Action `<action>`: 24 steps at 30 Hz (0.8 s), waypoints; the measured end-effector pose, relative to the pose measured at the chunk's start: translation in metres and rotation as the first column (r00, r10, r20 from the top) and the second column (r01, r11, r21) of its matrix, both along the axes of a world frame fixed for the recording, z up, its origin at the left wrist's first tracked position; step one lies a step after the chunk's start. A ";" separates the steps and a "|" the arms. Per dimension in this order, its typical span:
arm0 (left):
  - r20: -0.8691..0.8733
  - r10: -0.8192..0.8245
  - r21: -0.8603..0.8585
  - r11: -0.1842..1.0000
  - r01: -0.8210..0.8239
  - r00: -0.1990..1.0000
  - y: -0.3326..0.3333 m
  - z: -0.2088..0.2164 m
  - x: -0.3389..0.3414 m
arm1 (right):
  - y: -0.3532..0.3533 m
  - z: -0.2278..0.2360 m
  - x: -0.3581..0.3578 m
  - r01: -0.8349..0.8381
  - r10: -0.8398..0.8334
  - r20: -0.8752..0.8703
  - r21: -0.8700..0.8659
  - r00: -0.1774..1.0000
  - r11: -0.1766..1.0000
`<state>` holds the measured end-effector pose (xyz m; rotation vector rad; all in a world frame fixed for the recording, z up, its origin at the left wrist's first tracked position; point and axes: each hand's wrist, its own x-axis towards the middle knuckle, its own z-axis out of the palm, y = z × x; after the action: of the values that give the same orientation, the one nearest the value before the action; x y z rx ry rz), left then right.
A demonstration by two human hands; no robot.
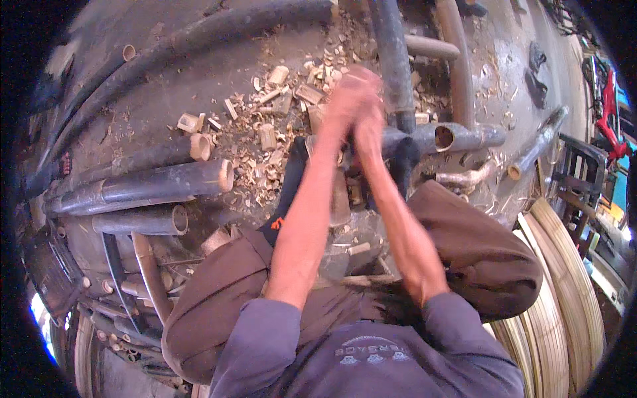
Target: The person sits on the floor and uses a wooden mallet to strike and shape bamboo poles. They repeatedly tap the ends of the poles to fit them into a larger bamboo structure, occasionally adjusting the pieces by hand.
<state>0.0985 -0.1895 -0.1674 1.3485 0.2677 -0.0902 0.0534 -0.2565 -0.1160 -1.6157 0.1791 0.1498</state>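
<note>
My left hand (355,86) and my right hand (369,123) are close together in front of me, over the wood chips, both smeared by motion. Their fingers cannot be made out, nor can anything they may hold. Just right of them lies a dark upright-running bamboo pole (393,63). A shorter bamboo piece (472,137) with an open hollow end lies crosswise to the right of my hands. Pale wood chips (269,136) are scattered beside and beyond my hands. Between my forearms, a brownish piece (340,199) is partly hidden.
Thick dark bamboo poles (152,186) lie at the left. A long curved pole (199,40) crosses the far left. Long pale split strips (564,265) stand bundled at the right, near a dark crate-like frame (577,166). A small bamboo length (539,144) lies on the floor.
</note>
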 end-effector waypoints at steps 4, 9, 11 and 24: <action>-0.064 0.703 -0.174 0.691 -0.702 0.708 0.041 0.059 -0.030 | 0.029 0.021 0.040 -0.589 0.583 -0.109 -0.028 0.805 0.808; 0.024 0.168 -0.022 0.986 -0.167 0.986 0.034 0.068 -0.005 | 0.016 0.017 0.018 -0.094 0.090 0.059 0.074 0.994 0.993; 0.057 0.247 0.025 0.968 -0.249 0.967 0.031 0.067 -0.001 | 0.016 0.013 0.021 -0.124 0.123 0.017 0.043 0.992 0.991; 0.050 0.365 -0.128 0.925 -0.357 0.930 0.043 0.048 -0.004 | 0.013 0.000 0.031 -0.278 0.282 -0.069 0.054 0.957 0.959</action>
<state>0.0944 -0.1467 -0.1196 1.1642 0.4391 0.2498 0.0846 -0.2431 -0.1158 -1.5863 0.0034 0.4316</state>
